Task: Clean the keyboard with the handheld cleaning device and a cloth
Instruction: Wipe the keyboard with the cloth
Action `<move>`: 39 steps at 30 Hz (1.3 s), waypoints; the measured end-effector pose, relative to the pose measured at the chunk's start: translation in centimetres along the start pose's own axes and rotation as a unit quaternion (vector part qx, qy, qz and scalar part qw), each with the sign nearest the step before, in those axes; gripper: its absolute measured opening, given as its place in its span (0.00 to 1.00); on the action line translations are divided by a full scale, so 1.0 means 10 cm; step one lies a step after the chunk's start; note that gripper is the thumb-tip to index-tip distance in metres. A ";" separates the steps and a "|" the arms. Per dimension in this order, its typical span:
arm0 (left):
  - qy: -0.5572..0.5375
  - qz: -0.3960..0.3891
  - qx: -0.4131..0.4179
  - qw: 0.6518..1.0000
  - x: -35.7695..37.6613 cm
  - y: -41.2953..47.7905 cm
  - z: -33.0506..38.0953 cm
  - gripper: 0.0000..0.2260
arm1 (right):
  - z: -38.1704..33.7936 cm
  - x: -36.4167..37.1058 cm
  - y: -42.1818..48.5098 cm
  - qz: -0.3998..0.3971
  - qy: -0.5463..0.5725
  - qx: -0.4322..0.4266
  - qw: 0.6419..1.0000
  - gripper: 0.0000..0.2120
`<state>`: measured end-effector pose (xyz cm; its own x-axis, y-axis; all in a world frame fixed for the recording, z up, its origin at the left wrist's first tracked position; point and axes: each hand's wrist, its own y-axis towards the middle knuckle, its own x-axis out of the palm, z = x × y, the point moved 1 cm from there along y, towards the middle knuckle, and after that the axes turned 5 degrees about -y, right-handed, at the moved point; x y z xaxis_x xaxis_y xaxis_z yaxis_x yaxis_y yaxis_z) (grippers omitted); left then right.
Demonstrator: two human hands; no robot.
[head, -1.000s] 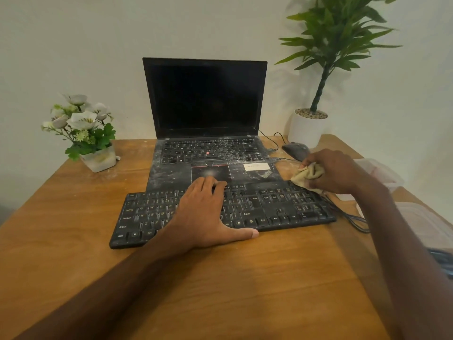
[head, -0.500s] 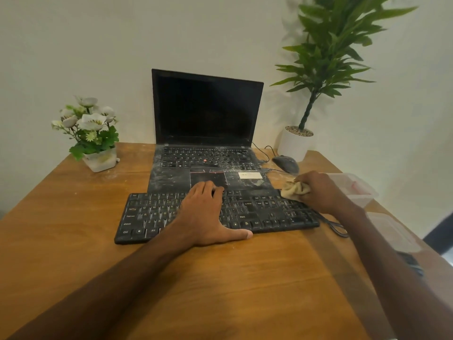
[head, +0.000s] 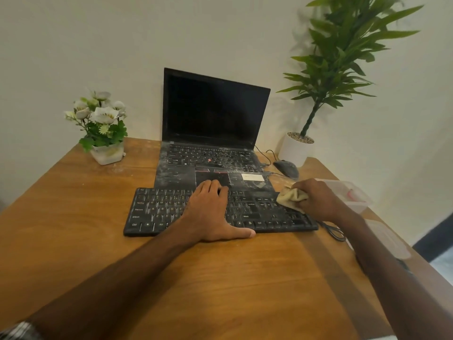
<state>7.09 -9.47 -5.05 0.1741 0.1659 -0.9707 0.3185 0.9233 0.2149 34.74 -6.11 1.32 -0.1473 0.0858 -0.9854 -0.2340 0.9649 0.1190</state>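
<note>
A black, dusty keyboard point(head: 157, 212) lies across the wooden table point(head: 73, 241) in front of an open laptop point(head: 215, 114). My left hand point(head: 210, 212) rests flat on the middle of the keyboard, fingers straight and thumb stretched along its front edge. My right hand point(head: 318, 200) grips a crumpled beige cloth point(head: 290, 197) and presses it on the keyboard's right end. No handheld cleaning device is in view.
A black mouse point(head: 285, 169) with its cable sits right of the laptop. A white flower pot point(head: 107, 153) stands at the back left, a tall potted plant point(head: 297, 148) at the back right. Clear plastic containers point(head: 353, 195) lie along the table's right edge.
My right hand has carried the cloth from just off the keyboard's top right corner onto its right end. My left hand has stayed in place. The camera has tilted.
</note>
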 end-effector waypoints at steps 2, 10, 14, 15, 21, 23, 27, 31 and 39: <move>0.000 -0.001 -0.001 1.000 0.00 0.00 0.00 0.62 | 0.06 -0.07 0.02 0.009 0.029 0.000 1.000 0.06; 0.001 -0.005 -0.002 1.000 -0.01 0.00 0.01 0.62 | -0.03 0.05 0.04 0.026 -0.002 0.049 0.998 0.04; 0.002 -0.001 0.000 1.000 -0.01 -0.01 0.02 0.61 | -0.05 0.02 0.00 0.023 -0.003 0.061 0.998 0.08; 0.000 -0.002 -0.001 1.000 -0.01 -0.01 0.02 0.62 | -0.03 0.00 -0.01 0.008 0.008 0.052 0.999 0.06; -0.006 -0.001 -0.003 1.000 0.00 -0.01 0.01 0.61 | 0.15 -0.07 0.06 0.024 -0.005 0.065 0.998 0.10; -0.008 -0.002 -0.004 1.000 0.00 -0.01 0.01 0.61 | 0.14 -0.01 0.04 0.015 -0.006 0.068 0.998 0.18; -0.004 0.003 -0.003 1.000 0.01 0.00 0.00 0.61 | 0.12 0.02 -0.01 0.018 -0.008 0.079 0.997 0.20; -0.002 0.004 -0.001 1.000 0.01 0.00 0.01 0.61 | 0.09 -0.02 -0.04 0.003 -0.035 0.074 0.997 0.13; 0.002 0.007 -0.002 1.000 0.02 0.00 0.01 0.61 | -0.17 0.09 -0.04 0.029 -0.019 0.074 0.997 0.04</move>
<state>7.23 -9.45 -5.26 0.1756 0.1804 -0.9678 0.3128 0.9219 0.2286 33.11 -6.84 0.61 -0.1191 0.1486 -0.9817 -0.0814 0.9840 0.1588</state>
